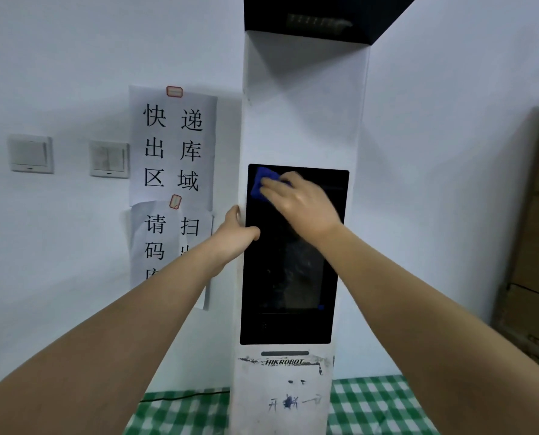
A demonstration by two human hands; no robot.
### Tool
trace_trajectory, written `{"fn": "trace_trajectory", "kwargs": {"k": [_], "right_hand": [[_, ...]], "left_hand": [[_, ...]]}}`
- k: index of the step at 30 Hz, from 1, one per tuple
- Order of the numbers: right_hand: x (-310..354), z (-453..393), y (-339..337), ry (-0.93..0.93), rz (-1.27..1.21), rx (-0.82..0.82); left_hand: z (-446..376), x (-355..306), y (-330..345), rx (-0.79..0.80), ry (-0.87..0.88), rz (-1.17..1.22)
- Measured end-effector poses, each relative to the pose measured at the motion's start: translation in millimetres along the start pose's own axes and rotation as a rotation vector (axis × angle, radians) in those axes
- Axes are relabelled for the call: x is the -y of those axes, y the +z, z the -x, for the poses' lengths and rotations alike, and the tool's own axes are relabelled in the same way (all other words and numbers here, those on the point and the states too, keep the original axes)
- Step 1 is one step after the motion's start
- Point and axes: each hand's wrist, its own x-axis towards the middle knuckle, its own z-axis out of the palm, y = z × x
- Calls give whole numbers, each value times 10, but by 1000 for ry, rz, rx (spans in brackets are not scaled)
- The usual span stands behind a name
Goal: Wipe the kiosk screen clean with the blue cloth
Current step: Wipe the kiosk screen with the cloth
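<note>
Right hand (pixel 299 205): fingers flat, pressing blue cloth (pixel 263 183) on screen (pixel 290 271), top-left corner. Left hand (pixel 238 232): grips kiosk (pixel 302 120) edge. Smudges remain mid-screen; wiping likely early.

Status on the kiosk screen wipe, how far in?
Early. Done: cloth is on the glass. In hand: right hand presses the blue cloth flat on the top-left corner of the screen; left hand grips the kiosk at its left edge. Left: smudges show across the screen's middle; lower half not yet reached.
</note>
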Motion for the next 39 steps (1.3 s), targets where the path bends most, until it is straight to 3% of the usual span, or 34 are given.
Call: {"fn": "trace_trajectory", "kwargs": {"k": [4, 6, 10, 16, 19, 23, 26, 30, 32, 36, 39], "right_hand": [[58, -9, -11, 347, 6, -35], [175, -29, 17, 284, -42, -20], [-9, 86, -27, -11, -3, 5], [-35, 130, -7, 325, 15, -36], [151, 121, 50, 172, -49, 13], [-74, 212, -2, -41, -8, 4], [-257, 279, -43, 103, 2, -27], [26, 229, 43, 403, -101, -64], [171, 199, 66, 347, -127, -17], [-53, 267, -24, 37, -28, 1], [-318, 386, -99, 217, -7, -29]], "left_hand": [[12, -72, 45, -49, -6, -42], [14, -105, 77, -78, 8, -52], [-24, -132, 91, -115, 20, -91], [-5, -158, 114, -86, 10, -64], [12, -164, 129, -96, 11, -55], [21, -153, 106, -82, 9, -73], [37, -167, 46, -46, 5, -81], [92, -165, 20, -26, 0, -69], [110, -172, 48, -34, 4, -57], [111, -210, 77, -68, -8, -62], [106, -240, 96, -75, 1, -75]]}}
